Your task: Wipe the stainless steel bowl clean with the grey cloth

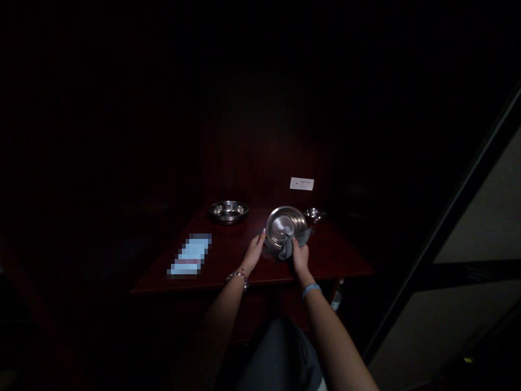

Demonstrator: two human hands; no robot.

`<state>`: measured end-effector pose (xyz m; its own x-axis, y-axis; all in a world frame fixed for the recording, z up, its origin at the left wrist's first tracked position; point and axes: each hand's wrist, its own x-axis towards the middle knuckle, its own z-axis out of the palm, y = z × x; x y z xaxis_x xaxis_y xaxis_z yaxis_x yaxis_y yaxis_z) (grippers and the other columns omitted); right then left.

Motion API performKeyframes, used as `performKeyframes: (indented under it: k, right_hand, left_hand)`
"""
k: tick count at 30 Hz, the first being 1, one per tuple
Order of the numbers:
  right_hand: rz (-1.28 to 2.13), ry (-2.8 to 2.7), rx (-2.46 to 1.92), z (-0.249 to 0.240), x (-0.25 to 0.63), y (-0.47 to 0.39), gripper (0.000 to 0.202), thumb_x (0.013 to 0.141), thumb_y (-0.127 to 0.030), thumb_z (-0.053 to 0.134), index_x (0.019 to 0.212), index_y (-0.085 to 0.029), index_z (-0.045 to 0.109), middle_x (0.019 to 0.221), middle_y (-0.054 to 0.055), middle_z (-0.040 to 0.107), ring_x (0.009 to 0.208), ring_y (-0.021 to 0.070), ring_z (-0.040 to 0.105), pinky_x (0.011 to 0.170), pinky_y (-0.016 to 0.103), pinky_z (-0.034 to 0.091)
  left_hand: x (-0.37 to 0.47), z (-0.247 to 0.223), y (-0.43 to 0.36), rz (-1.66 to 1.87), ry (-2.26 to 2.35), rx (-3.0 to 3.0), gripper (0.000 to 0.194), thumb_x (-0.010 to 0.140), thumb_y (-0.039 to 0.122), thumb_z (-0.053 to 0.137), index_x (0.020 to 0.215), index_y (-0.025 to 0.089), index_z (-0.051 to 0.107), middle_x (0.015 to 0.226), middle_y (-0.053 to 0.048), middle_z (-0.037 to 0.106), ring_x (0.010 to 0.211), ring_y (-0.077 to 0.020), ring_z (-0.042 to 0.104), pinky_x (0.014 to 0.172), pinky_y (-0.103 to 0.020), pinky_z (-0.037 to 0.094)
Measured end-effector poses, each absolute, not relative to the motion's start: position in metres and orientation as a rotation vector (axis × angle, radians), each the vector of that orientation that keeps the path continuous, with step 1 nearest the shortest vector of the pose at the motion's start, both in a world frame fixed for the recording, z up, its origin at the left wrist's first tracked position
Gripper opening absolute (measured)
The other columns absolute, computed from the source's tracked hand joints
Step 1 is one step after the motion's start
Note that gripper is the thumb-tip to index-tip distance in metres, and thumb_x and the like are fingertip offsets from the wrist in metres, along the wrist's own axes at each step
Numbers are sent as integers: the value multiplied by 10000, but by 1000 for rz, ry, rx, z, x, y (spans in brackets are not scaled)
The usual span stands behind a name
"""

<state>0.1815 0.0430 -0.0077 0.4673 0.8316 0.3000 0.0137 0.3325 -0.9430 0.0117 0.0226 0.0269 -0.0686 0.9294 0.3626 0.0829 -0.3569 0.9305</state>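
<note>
A shiny metal bowl (281,221) is tilted up above the front half of the dark red desk, its inside facing me. My left hand (255,251) grips its left rim, thumb on the near edge and the other fingers hidden behind. A grey cloth (286,247) is bunched in my right hand (300,256), which presses it against the bowl's lower right rim. Part of the cloth spreads out to the right behind that hand. Both wrists wear bands.
On the dark red desk (228,260), a wide metal dish (228,212) stands back left and a smaller metal bowl (315,215) back right. A blurred-out bright rectangle (190,256) lies at left. A white socket panel (302,183) is on the back wall. A bottle (337,297) shows below the desk.
</note>
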Motion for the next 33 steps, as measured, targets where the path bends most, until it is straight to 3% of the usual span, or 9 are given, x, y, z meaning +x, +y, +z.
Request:
performKeyframes:
  k: [9,13,19,33]
  right_hand:
    - [671,-912,-1136,-5,181,41,530,775,-516,645,1070,-89,752,1082,148,785,1033,295,733,887,323,527]
    - [679,-901,-1153,-4,181,39,518,771,-506,649,1058,-90,758,1078,149,787,1026,303,735,876,323,527]
    - [708,-907,-1135,-5,181,40,548,766,-520,645,1075,-81,753,1095,150,784,1032,305,732,881,326,527]
    - [692,-919,-1107,-2,179,36,518,763,-506,652,1044,-86,767,1051,147,793,988,289,742,831,310,538]
  left_hand:
    - [10,24,25,1485,1152,1487,735,816,865,378,695,188,638,660,-59,668,754,-214,620,717,-309,473]
    - [10,25,25,1493,1150,1474,765,788,890,384,733,179,662,692,-61,691,726,-207,617,690,-302,468]
    - [11,29,21,1499,1104,1451,762,805,858,427,863,158,723,819,-110,760,855,-246,675,753,-315,493]
    - [10,30,21,1497,1104,1432,714,841,804,443,842,149,729,816,-121,765,912,-260,686,834,-340,514]
